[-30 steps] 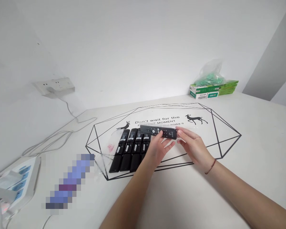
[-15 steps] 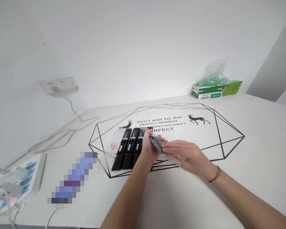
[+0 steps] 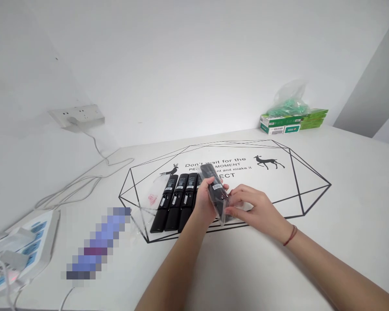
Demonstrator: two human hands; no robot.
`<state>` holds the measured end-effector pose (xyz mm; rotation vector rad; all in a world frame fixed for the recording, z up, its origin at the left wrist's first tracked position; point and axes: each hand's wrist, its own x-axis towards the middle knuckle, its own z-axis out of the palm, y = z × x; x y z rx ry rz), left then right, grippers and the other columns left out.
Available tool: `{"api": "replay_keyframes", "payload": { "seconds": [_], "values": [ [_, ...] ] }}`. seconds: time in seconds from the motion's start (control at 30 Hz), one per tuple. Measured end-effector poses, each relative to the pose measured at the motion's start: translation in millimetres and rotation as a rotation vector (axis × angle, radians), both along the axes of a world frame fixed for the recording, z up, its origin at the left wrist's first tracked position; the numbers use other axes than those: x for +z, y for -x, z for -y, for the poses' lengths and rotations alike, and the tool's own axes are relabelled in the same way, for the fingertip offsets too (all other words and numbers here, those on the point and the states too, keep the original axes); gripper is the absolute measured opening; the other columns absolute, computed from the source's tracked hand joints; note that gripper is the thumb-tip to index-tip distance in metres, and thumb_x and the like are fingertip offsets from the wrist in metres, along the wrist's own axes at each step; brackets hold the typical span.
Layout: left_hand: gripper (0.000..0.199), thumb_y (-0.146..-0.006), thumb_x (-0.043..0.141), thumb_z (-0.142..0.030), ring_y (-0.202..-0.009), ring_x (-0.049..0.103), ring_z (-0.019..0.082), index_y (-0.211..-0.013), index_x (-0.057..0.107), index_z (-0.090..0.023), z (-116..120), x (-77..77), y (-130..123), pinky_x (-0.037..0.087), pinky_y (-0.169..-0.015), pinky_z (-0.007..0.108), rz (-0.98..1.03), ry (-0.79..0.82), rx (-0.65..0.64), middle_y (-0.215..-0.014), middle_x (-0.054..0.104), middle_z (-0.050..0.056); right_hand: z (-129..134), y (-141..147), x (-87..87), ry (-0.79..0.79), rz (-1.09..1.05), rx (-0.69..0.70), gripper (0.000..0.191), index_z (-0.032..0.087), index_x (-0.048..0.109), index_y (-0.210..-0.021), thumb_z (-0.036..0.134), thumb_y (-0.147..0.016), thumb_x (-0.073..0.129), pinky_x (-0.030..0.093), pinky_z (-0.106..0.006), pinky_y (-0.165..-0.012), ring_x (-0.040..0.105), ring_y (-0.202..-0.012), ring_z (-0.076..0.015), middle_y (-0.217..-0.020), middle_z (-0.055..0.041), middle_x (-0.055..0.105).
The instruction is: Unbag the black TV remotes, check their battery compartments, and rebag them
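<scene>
- Far left: a chunky white power strip with blue panels (image 3: pixel 40 239), plugs in it, sits on my smooth white table (image 3: pixel 246 276).
- Up on the wall behind it is a white plastic socket plate (image 3: pixel 92 113) with a plug in, and loose pale grey cables (image 3: pixel 94 177) trail across the tabletop below.
- Next over, a long bluish-purple thing (image 3: pixel 99 242), pixelated, so no clue what it is.
- Then a crinkly clear plastic bag with a pinkish-red mark (image 3: pixel 152 199), right beside a row of long black plastic remotes (image 3: pixel 173 203) with white labels. At least three show; my hand blocks the rest.
- My left hand (image 3: pixel 205 203) is wrapped around a slim black plastic remote (image 3: pixel 215 183), thumb on top, fingertips poking out on the far side. It's tilted above the table, barcode label up, inside a clear plastic sleeve (image 3: pixel 222 219).
- My right hand (image 3: pixel 259 207) is pinching the near end of that sleeve, thumb against fingers. Can't tell if they touch the remote itself. Thin dark red cord bracelet (image 3: pixel 291 236) on that wrist.
- Back right: green-and-white cardboard boxes (image 3: pixel 280 123), with a see-through bag of green stuff (image 3: pixel 288 106) on top.
</scene>
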<state>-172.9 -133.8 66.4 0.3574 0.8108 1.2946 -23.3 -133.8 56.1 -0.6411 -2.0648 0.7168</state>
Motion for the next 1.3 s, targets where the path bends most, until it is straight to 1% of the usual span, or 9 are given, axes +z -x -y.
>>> {"api": "replay_keyframes", "payload": {
  "seconds": [0.27,0.47,0.57,0.67,0.87,0.93,1.07,1.13,1.3],
  "values": [
    [0.030,-0.071,0.068,-0.030,-0.079,0.067,0.017,-0.095,0.052,-0.023,2.5,-0.3,-10.0,0.052,-0.071,0.029,-0.062,-0.087,0.156,-0.079,0.060,-0.001,0.1,5.0,-2.3,0.224,0.042,-0.100,0.034,0.021,0.042,-0.062,0.040,-0.075,0.067,0.037,-0.026,-0.054,0.042,-0.059,-0.0125,-0.066,0.0025,0.048],
    [0.028,-0.076,0.065,-0.033,-0.088,0.066,0.019,-0.100,0.056,-0.022,6.6,-0.7,-13.2,0.052,-0.076,0.030,-0.119,-0.153,0.114,-0.090,0.063,0.002,0.3,8.9,-5.0,0.569,-0.040,-0.123,0.039,0.023,0.039,-0.074,0.037,-0.066,0.074,0.032,-0.022,-0.047,0.042,-0.051,-0.0094,-0.065,0.0075,0.050],
    [0.038,-0.078,0.063,-0.039,-0.087,0.065,0.021,-0.110,0.057,-0.019,8.5,-1.0,-15.1,0.052,-0.077,0.032,-0.162,-0.206,0.060,-0.092,0.066,0.005,-2.5,10.7,-7.5,0.735,-0.177,-0.049,0.045,0.025,0.042,-0.093,0.034,-0.065,0.076,0.040,-0.024,-0.050,0.053,-0.056,-0.0109,-0.079,0.0043,0.060],
    [0.056,-0.078,0.064,-0.043,-0.091,0.065,0.021,-0.129,0.048,-0.025,10.9,-0.5,-14.4,0.050,-0.081,0.033,-0.186,-0.279,-0.015,-0.100,0.067,0.005,-5.8,10.4,-7.3,0.826,-0.315,0.015,0.046,0.022,0.048,-0.102,0.032,-0.066,0.075,0.050,-0.029,-0.063,0.064,-0.074,-0.0168,-0.090,-0.0025,0.066],
    [0.087,-0.068,0.076,-0.018,-0.107,0.061,0.023,-0.143,0.034,-0.030,20.0,10.5,-5.9,0.041,-0.097,0.036,-0.255,-0.345,-0.265,-0.112,0.065,0.008,-11.9,2.7,1.2,0.763,-0.420,0.021,0.036,0.020,0.055,-0.093,0.036,-0.069,0.075,0.053,-0.032,-0.071,0.066,-0.086,-0.0203,-0.098,-0.0061,0.069],
    [0.084,-0.069,0.075,-0.016,-0.111,0.059,0.023,-0.142,0.036,-0.031,22.8,15.9,-4.4,0.040,-0.099,0.036,-0.278,-0.355,-0.275,-0.116,0.064,0.009,-13.3,0.3,3.9,0.744,-0.442,0.031,0.035,0.020,0.056,-0.094,0.036,-0.070,0.075,0.053,-0.031,-0.071,0.066,-0.086,-0.0192,-0.098,-0.0054,0.069],
    [0.074,-0.072,0.073,-0.019,-0.113,0.058,0.025,-0.139,0.043,-0.033,24.3,21.4,-3.4,0.044,-0.096,0.038,-0.244,-0.308,-0.256,-0.127,0.059,0.009,-14.9,-2.6,5.7,0.743,-0.400,0.047,0.036,0.021,0.056,-0.100,0.040,-0.074,0.071,0.049,-0.023,-0.052,0.061,-0.068,-0.0135,-0.092,-0.0028,0.065],
    [0.071,-0.074,0.072,-0.022,-0.111,0.059,0.026,-0.138,0.043,-0.032,22.5,20.0,-3.2,0.048,-0.092,0.040,-0.219,-0.297,-0.253,-0.126,0.060,0.009,-15.6,-3.5,5.2,0.748,-0.387,0.055,0.038,0.021,0.056,-0.101,0.043,-0.074,0.070,0.047,-0.021,-0.045,0.058,-0.062,-0.0117,-0.088,-0.0017,0.063],
    [0.066,-0.077,0.069,-0.020,-0.107,0.060,0.024,-0.137,0.044,-0.032,16.0,11.7,-3.6,0.051,-0.087,0.040,-0.203,-0.343,-0.232,-0.128,0.058,0.007,-16.4,-4.2,3.6,0.738,-0.370,0.034,0.040,0.021,0.055,-0.102,0.049,-0.076,0.066,0.048,-0.019,-0.043,0.060,-0.066,-0.0126,-0.091,-0.0030,0.062]
  ]
}}
